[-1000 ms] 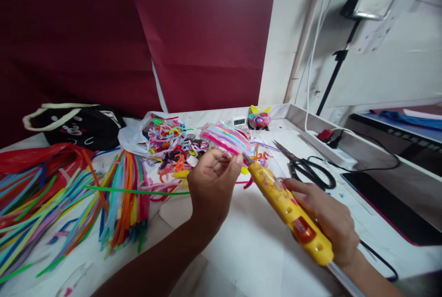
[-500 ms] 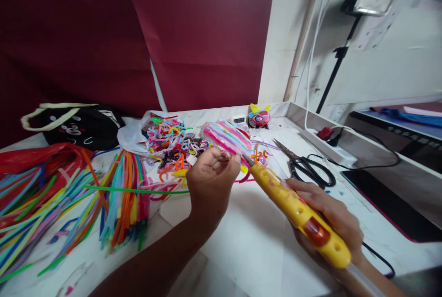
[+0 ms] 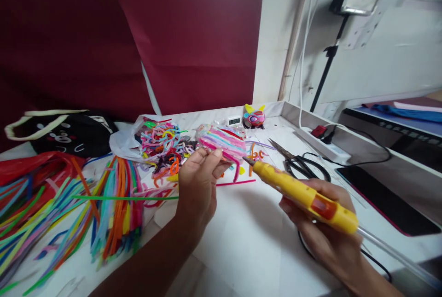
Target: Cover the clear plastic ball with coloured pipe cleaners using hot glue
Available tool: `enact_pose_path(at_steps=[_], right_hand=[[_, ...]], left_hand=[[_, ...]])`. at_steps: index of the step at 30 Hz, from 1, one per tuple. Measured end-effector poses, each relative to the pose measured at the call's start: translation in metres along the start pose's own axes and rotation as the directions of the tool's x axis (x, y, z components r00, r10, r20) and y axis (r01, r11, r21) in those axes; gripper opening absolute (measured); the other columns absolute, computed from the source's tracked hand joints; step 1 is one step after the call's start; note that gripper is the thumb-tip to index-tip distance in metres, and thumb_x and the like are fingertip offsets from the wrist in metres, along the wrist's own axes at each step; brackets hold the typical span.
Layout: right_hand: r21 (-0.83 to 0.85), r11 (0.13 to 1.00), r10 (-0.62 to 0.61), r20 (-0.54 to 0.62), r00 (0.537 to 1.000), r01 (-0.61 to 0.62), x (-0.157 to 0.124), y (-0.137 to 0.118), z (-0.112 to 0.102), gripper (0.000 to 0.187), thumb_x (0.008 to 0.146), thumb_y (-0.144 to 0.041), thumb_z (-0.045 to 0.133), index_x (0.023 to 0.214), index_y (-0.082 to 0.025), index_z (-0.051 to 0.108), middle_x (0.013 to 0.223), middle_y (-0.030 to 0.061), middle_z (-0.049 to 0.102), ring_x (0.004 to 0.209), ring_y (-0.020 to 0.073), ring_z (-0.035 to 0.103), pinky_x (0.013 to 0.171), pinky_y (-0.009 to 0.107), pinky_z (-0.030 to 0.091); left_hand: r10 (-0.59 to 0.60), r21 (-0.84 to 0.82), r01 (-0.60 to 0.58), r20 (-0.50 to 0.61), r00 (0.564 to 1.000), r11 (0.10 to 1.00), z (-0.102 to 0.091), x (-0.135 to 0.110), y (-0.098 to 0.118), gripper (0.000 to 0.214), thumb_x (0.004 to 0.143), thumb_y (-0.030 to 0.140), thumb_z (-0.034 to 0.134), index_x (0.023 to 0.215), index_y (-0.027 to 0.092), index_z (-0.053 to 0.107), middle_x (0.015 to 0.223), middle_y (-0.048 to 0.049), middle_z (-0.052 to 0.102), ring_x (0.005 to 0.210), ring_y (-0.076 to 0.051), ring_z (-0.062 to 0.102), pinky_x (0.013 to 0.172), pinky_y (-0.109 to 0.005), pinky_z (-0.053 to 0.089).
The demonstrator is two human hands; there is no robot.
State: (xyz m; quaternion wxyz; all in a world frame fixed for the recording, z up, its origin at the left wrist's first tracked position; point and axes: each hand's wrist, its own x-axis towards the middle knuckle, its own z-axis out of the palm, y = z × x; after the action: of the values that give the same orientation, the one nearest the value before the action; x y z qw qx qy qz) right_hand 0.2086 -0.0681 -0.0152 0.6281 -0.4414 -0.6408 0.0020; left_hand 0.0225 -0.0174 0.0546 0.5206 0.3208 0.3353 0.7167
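Observation:
My left hand (image 3: 198, 182) pinches the near edge of a piece covered in pink, white, blue and red pipe cleaner stripes (image 3: 226, 142), with clear plastic showing around its rim. A magenta pipe cleaner end (image 3: 236, 171) hangs bent down from its right side. My right hand (image 3: 324, 223) is wrapped round a yellow hot glue gun (image 3: 300, 191), a clear glue stick (image 3: 393, 248) jutting from its back. The nozzle points left, close to the striped piece; whether it touches cannot be told. A loose magenta pipe cleaner (image 3: 241, 182) lies on the table below.
Bundles of pipe cleaners (image 3: 119, 200) spread over the left side, beside a black pouch (image 3: 65, 136). Cut pieces (image 3: 160, 138) fill a plastic bag. Scissors (image 3: 300, 161), a phone (image 3: 383, 200) and a power strip (image 3: 324, 145) lie right. A small figure (image 3: 254, 118) stands behind.
My left hand has turned, bringing the striped piece's edge and its hanging magenta end into clearer view. The glue gun has tilted flatter, its nozzle drawing slightly away from my left fingers.

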Motion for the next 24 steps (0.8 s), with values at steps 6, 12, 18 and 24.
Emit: enact_pose_path(at_steps=[6,12,18,24], right_hand=[[-0.068,0.994,-0.079,0.073,0.994,0.084,0.0102,-0.0106,0.0011,0.02,0.087,-0.027,0.064,0.106,-0.027,0.059,0.084,0.0028,0.069,0.068,0.0204,0.068,0.057,0.032,0.056],[-0.092,0.99,-0.094,0.124,0.988,0.105,0.0097,-0.0081,-0.0007,0.023,0.087,-0.026,0.063,0.108,-0.025,0.057,0.082,0.0016,0.069,0.066,0.0187,0.068,0.056,0.029,0.055],[-0.11,0.988,-0.09,0.137,0.987,0.105,0.0077,-0.0067,-0.0015,0.024,0.086,-0.029,0.063,0.108,-0.023,0.057,0.082,0.0029,0.069,0.066,0.0197,0.067,0.056,0.031,0.055],[-0.084,0.992,-0.076,0.161,0.984,0.09,0.0035,-0.0022,-0.0033,0.028,0.085,-0.028,0.064,0.111,-0.024,0.055,0.086,0.0036,0.069,0.07,0.0199,0.067,0.059,0.031,0.056]], left_hand=[[-0.02,0.014,0.019,0.046,0.999,1.0,-0.0001,-0.0018,-0.0014,0.016,0.07,0.019,0.076,0.075,0.013,0.062,0.071,-0.0001,0.067,0.066,-0.011,0.065,0.064,-0.022,0.055],[-0.029,0.035,0.027,0.076,0.997,0.999,0.0016,-0.0057,-0.0027,0.016,0.071,0.02,0.076,0.079,0.013,0.064,0.072,-0.0009,0.068,0.071,-0.016,0.068,0.074,-0.032,0.058],[-0.041,0.043,0.038,0.082,0.996,0.998,0.0011,-0.0081,-0.004,0.017,0.071,0.021,0.076,0.079,0.013,0.064,0.073,-0.001,0.068,0.07,-0.016,0.068,0.075,-0.033,0.058],[-0.047,0.04,0.044,0.08,0.996,0.998,0.0016,-0.0082,-0.005,0.017,0.07,0.019,0.076,0.078,0.013,0.063,0.071,-0.0004,0.067,0.068,-0.015,0.067,0.075,-0.033,0.058]])
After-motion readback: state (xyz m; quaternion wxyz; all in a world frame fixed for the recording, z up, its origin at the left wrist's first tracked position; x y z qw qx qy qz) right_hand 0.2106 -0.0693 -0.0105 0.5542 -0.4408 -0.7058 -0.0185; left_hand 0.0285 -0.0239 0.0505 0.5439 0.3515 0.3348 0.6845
